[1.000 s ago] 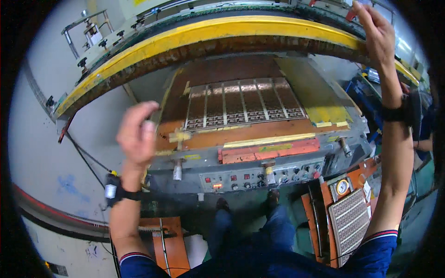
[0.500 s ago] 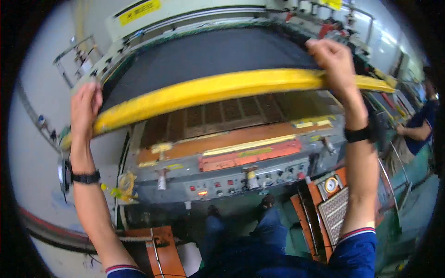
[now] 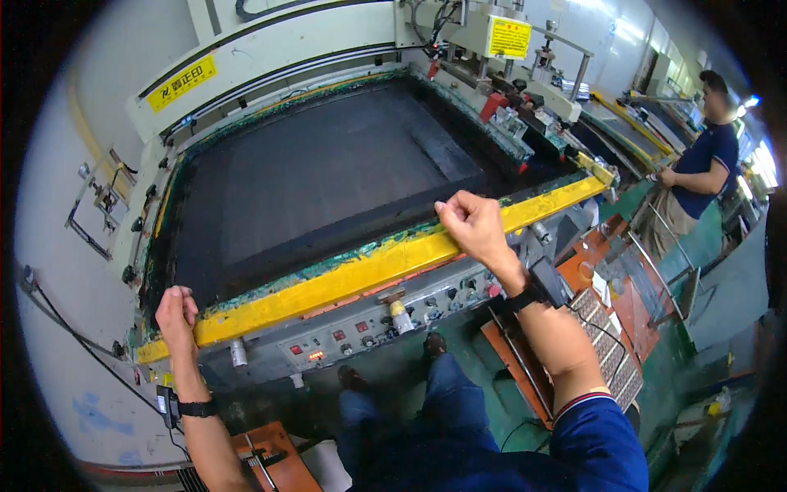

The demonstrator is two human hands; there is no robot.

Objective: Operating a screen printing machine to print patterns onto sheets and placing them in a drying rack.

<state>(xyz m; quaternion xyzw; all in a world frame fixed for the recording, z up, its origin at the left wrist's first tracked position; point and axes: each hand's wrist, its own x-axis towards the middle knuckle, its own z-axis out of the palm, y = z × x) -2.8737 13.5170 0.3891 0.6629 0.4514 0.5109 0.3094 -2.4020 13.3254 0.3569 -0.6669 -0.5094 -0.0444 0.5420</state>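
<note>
A large screen-printing frame lies lowered on the machine, with dark mesh and a yellow front bar. At its front left corner is my left hand, fingers curled, beside the bar's end. My right hand is closed in a loose fist over the right half of the bar, its wrist crossing in front. Nothing shows inside either hand; whether they touch the bar, I cannot tell. Both wrists carry black straps with small devices.
Below the bar runs a control panel with knobs and lit buttons. A patterned sheet lies on an orange-brown surface at lower right. Red and metal clamps line the frame's right side. A co-worker stands at far right by another machine.
The yellow bar, raised half a second ago with the printing bed showing beneath, is down now and covers the bed. Both hands have come down with it. The view has turned to the right.
</note>
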